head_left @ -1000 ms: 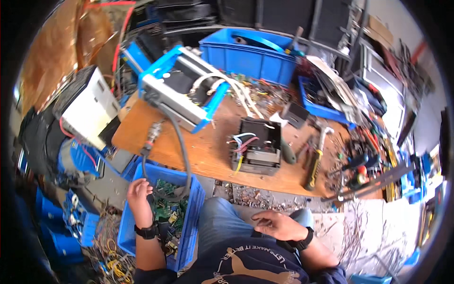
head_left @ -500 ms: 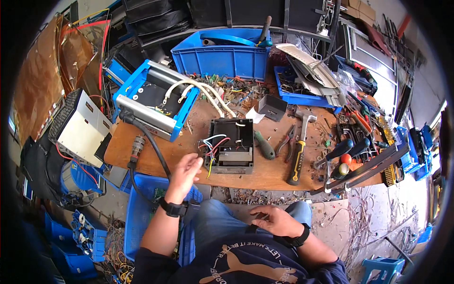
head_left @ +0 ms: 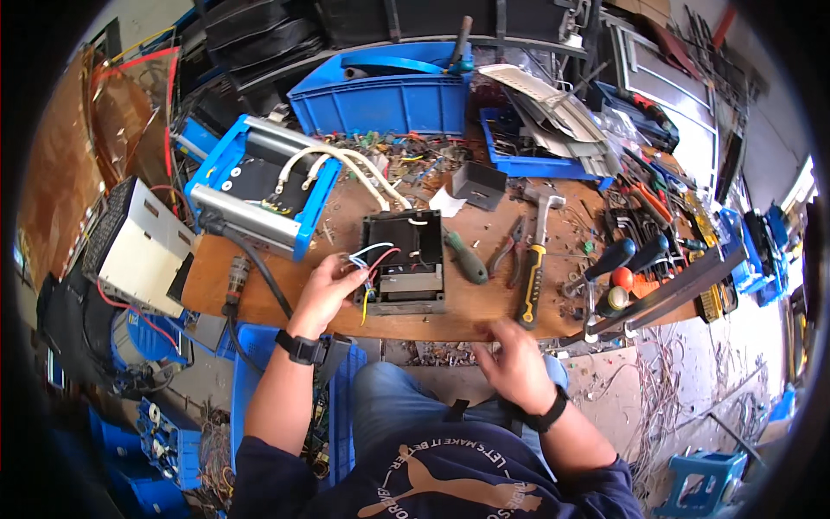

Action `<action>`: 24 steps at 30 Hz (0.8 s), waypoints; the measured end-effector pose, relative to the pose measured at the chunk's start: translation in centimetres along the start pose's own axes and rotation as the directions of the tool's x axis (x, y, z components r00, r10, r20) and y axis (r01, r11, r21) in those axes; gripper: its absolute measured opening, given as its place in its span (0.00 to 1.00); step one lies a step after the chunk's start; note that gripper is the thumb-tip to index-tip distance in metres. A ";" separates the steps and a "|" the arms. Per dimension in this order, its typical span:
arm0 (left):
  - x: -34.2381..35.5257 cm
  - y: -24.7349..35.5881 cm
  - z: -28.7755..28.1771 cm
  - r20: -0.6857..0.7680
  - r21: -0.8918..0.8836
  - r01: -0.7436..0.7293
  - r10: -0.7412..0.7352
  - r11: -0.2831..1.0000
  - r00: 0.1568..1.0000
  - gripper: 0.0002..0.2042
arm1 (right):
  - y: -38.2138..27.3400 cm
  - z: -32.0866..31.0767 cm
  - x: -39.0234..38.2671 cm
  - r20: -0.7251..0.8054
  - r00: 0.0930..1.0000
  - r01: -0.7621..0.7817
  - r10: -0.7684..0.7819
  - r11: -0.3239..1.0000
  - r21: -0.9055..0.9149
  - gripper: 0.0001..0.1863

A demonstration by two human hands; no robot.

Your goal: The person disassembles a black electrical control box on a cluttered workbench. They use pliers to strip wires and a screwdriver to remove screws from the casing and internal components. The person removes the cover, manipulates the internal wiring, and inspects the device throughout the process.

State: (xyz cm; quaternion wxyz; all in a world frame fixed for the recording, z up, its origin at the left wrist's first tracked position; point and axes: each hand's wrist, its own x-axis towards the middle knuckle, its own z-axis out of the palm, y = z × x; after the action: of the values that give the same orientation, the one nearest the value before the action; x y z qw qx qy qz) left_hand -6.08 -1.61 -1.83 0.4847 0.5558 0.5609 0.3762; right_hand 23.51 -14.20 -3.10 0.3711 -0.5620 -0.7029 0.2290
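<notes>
- My left hand (head_left: 324,290) has come up from the blue bin to the black box (head_left: 402,262) at the workbench's (head_left: 259,298) front edge, fingers pinching its wires (head_left: 367,259).
- My right hand (head_left: 512,363) moved forward to that edge, fingers loosely curled, holding nothing.
- Green-handled screwdriver (head_left: 467,258), pliers (head_left: 510,246) and hammer (head_left: 536,268) lie just right of the box.

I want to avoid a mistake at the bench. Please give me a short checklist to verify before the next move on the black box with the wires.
1. Left hand at the black box, touching its coloured wires: ok.
2. Box lies flat on the wooden bench: ok.
3. Right hand free, at the bench edge, holding no tool: ok.
4. Green-handled screwdriver beside the box, within likely reach: ok.
5. Pliers and hammer nearby: ok.
6. Wires disconnected from power: cannot tell.
</notes>
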 end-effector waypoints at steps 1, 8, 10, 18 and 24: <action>-0.3 -0.3 0.2 -0.017 -0.014 -0.031 0.031 0.999 0.999 0.17 | -0.9 -0.5 1.6 -0.063 0.987 0.125 -0.146 0.959 -0.254 0.12; 0.4 -1.1 1.7 -0.112 0.234 -0.150 0.180 0.961 0.977 0.17 | 3.6 3.5 11.9 -0.059 0.996 -0.085 0.062 0.636 -0.767 0.11; 1.5 -3.3 1.7 -0.151 0.358 -0.200 0.267 0.912 0.952 0.20 | 4.1 4.6 12.9 -0.071 0.995 -0.095 0.062 0.628 -0.773 0.12; 1.9 -4.9 1.5 -0.127 0.384 -0.226 0.293 0.895 0.948 0.23 | 1.0 2.5 12.3 0.026 0.979 -0.154 0.201 0.822 -0.548 0.14; 2.5 -5.3 2.0 -0.152 0.408 -0.197 0.279 0.891 0.948 0.27 | 5.1 0.3 6.4 -0.241 0.870 -0.316 0.430 0.862 0.397 0.18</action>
State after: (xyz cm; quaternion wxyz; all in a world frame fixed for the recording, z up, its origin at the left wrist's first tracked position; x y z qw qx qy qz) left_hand -5.31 0.14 -7.76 0.2543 0.6633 0.5988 0.3700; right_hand 25.81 -6.74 -5.35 0.5208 -0.6446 -0.4576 0.3222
